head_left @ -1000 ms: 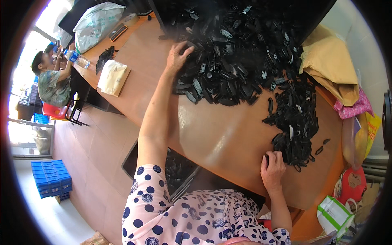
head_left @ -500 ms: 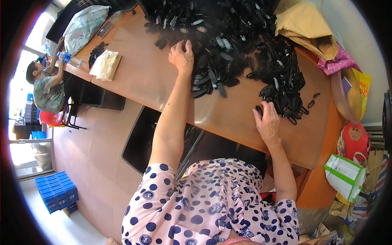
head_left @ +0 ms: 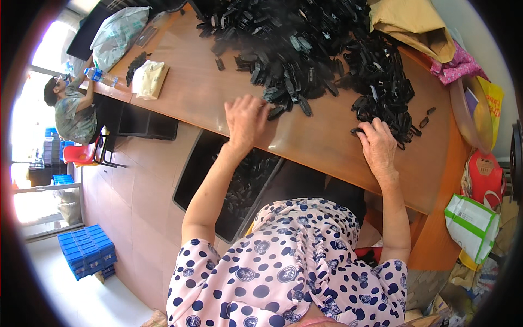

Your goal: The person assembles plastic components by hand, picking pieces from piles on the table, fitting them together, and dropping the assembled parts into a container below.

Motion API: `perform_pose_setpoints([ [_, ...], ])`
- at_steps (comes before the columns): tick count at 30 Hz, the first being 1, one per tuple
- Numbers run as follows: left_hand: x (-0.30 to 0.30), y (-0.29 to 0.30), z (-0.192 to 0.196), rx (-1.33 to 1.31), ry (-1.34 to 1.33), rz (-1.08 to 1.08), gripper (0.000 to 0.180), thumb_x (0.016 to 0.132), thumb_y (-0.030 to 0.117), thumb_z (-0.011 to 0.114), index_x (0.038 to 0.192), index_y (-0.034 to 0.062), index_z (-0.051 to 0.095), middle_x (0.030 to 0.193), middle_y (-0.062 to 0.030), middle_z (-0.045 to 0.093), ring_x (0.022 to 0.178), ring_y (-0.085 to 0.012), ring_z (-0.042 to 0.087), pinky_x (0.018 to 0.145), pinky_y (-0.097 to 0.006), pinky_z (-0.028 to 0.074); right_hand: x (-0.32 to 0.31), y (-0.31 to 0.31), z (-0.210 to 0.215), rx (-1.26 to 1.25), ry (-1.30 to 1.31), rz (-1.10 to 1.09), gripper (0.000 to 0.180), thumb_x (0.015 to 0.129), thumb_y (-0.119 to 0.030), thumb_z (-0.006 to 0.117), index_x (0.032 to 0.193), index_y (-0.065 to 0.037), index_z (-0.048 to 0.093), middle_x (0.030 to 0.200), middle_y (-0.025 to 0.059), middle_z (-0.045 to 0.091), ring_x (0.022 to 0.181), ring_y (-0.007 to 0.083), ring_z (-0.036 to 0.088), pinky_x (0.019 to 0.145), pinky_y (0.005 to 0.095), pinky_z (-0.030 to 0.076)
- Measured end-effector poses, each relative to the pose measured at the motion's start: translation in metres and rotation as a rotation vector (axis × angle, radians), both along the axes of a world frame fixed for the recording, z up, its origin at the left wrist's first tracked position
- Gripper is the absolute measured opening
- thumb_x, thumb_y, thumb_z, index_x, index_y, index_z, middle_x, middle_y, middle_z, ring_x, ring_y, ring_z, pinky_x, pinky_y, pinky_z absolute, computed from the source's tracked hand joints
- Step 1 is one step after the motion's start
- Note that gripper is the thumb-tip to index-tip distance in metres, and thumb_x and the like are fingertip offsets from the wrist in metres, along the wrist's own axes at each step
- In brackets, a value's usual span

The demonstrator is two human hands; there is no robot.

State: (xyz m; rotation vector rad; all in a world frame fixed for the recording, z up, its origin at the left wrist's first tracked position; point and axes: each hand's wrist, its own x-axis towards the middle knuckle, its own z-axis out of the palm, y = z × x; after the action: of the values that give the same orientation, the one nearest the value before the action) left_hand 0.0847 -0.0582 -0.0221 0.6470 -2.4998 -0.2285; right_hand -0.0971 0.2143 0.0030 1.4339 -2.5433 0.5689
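A large heap of small, elongated black plastic pieces (head_left: 289, 60) covers the far part of the brown table (head_left: 316, 141). My left hand (head_left: 245, 120) hovers at the heap's near left edge, its fingers curled downward and a little blurred; whatever they hold, if anything, is hidden. One black piece lies right beside its fingertips. At the near end of a second black pile (head_left: 381, 92) on the right, my right hand (head_left: 377, 144) pinches a small black plastic piece (head_left: 356, 131) between thumb and fingers.
Below the table's near edge stands a black bin (head_left: 239, 191) with more black pieces. A brown paper bag (head_left: 411, 27) sits at the far right. On the left, a person (head_left: 76, 106) sits holding a plastic bottle (head_left: 101, 76). Blue crates (head_left: 87, 250) are stacked on the floor.
My left hand has drawn back from the heap toward the table's near edge. My right hand has shifted slightly right and away from me. The seated person's arm has lowered to the bottle.
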Motion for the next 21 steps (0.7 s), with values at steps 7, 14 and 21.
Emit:
perform_pose_setpoints([
  [7, -0.019, 0.022, -0.013, -0.088, -0.162, -0.136, 0.020, 0.076, 0.015, 0.069, 0.092, 0.0095, 0.058, 0.084, -0.0081, 0.056, 0.081, -0.0265, 0.058, 0.068, -0.042, 0.042, -0.007, 0.007, -0.016, -0.683, -1.559, -0.036, 0.017, 0.089, -0.016, 0.062, 0.101, -0.005, 0.057, 0.067, -0.0008, 0.057, 0.060, 0.0086, 0.054, 0.053, 0.0216, 0.042],
  [14, -0.019, 0.061, 0.008, 0.135, -0.222, -0.321, 0.021, 0.084, 0.006, 0.057, 0.105, 0.0118, 0.060, 0.083, -0.0141, 0.058, 0.068, -0.0318, 0.062, 0.061, -0.041, 0.050, 0.007, 0.029, -0.019, -0.842, -1.892, 0.060, 0.032, 0.085, 0.004, 0.048, 0.114, -0.010, 0.047, 0.104, 0.0073, 0.061, 0.085, 0.0147, 0.061, 0.064, 0.0263, 0.048],
  [21, -0.032, 0.087, 0.024, 1.830, 0.116, -0.359, 0.029, 0.090, 0.006, 0.056, 0.119, 0.0040, 0.056, 0.077, 0.0062, 0.052, 0.066, -0.0062, 0.052, 0.068, -0.022, 0.048, 0.024, 0.038, -0.028, -0.870, -1.979, 0.000, 0.022, 0.088, -0.005, 0.060, 0.107, -0.009, 0.050, 0.106, 0.0043, 0.060, 0.088, 0.0121, 0.059, 0.068, 0.0247, 0.048],
])
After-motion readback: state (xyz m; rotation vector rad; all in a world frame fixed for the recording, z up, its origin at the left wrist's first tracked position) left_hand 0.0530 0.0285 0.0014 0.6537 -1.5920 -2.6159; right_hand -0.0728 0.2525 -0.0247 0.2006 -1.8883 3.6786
